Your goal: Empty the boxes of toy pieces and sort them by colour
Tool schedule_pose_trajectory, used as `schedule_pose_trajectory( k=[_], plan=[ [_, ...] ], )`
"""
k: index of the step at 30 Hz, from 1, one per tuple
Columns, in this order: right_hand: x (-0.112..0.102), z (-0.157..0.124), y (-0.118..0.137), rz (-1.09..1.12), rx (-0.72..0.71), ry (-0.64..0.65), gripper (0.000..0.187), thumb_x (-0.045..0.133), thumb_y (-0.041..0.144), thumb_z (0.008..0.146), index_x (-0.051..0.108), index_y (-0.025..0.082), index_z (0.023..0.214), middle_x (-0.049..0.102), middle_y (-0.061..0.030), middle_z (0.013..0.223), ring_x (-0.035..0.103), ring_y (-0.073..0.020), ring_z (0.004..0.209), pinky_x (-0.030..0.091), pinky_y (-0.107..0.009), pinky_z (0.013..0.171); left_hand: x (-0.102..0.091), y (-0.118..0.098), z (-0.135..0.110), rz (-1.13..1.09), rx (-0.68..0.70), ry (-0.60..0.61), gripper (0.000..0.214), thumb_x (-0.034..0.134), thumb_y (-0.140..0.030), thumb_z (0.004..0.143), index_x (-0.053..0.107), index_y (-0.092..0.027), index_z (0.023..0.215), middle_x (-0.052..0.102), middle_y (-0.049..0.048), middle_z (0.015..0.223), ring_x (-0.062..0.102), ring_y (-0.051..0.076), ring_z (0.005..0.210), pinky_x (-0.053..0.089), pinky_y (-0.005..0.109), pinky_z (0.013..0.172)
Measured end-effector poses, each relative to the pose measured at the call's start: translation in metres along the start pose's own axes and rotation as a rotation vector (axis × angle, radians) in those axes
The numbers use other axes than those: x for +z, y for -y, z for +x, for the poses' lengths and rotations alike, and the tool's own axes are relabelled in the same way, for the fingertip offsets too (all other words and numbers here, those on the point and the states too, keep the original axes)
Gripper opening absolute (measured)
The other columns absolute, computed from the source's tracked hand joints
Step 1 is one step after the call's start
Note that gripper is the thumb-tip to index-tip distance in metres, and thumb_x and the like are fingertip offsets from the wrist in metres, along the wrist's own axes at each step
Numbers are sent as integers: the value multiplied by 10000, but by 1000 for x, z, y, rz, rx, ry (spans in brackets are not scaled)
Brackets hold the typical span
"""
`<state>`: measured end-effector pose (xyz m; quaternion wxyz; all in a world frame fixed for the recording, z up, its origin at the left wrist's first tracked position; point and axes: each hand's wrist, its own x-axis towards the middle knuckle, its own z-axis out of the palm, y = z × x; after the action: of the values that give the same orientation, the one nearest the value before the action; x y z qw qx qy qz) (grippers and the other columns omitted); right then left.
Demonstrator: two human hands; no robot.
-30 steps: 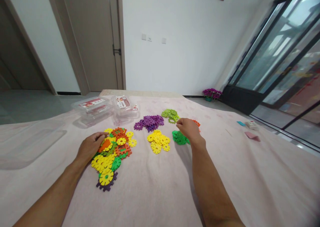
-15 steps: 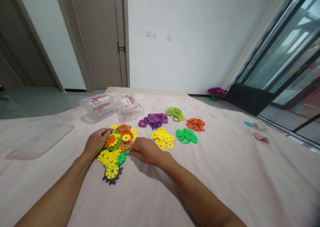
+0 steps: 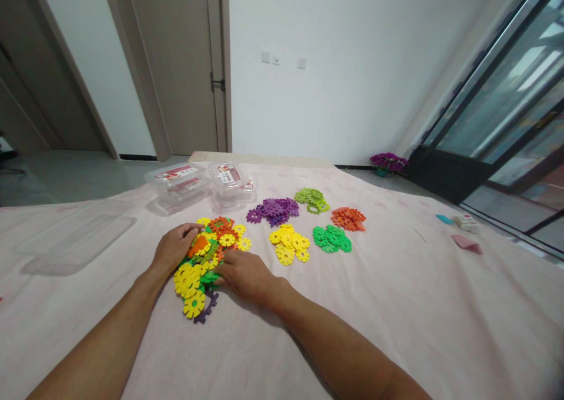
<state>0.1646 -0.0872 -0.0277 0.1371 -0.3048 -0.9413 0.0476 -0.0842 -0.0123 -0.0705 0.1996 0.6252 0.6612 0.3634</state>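
Observation:
A mixed pile of plastic interlocking discs point(image 3: 189, 276) in yellow, orange, green and purple lies on the cloth between my hands. My left hand point(image 3: 176, 246) rests against the pile's left edge, its fingers stretched over the pieces. My right hand point(image 3: 244, 275) reaches into the pile from the right, with its fingertips closed on a green disc point(image 3: 210, 278) and partly hidden. Nearest the front, a yellow disc point(image 3: 194, 304) overlaps a dark purple piece point(image 3: 207, 309).
Sorted heaps lie beyond: purple pieces point(image 3: 274, 211), yellow discs point(image 3: 288, 244), lime pieces point(image 3: 312, 199), green discs point(image 3: 332, 239) and orange pieces point(image 3: 349, 218). Clear lidded boxes point(image 3: 178, 185) stand at the back left, near an open clear tray point(image 3: 74, 235). Pink paper point(image 3: 466, 243) lies far right.
My right hand has shifted left and slightly down within the pile, onto the green discs. The front yellow disc has slid left, baring more of the purple piece. My view has turned slightly left.

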Motion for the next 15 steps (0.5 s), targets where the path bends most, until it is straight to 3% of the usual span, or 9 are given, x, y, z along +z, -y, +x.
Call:
schedule_pose_trajectory(
  k=[5,10,15],
  plan=[
    [3,-6,-5,27,23,-77,196,547,314,1003,627,190,874,650,-46,943,550,-166,855,395,-267,702,-1,-3,-1,12,-8,-2,394,492,-460,868,755,-256,1080,765,18,1154,688,220,1048,484,294,913],
    [5,-11,-13,157,128,-180,117,608,237,932,613,196,823,613,-8,857,545,-144,830,380,-239,699,-2,-4,-1,45,-27,10,395,486,-470,872,757,-274,1082,766,6,1145,687,223,1046,483,298,904],
    [-23,-14,-38,187,333,-294,237,634,217,882,557,178,661,540,20,729,486,-115,707,316,-237,650,-3,-4,0,66,-26,14,394,495,-477,866,759,-279,1081,767,2,1157,691,231,1046,489,293,860]
  ],
)
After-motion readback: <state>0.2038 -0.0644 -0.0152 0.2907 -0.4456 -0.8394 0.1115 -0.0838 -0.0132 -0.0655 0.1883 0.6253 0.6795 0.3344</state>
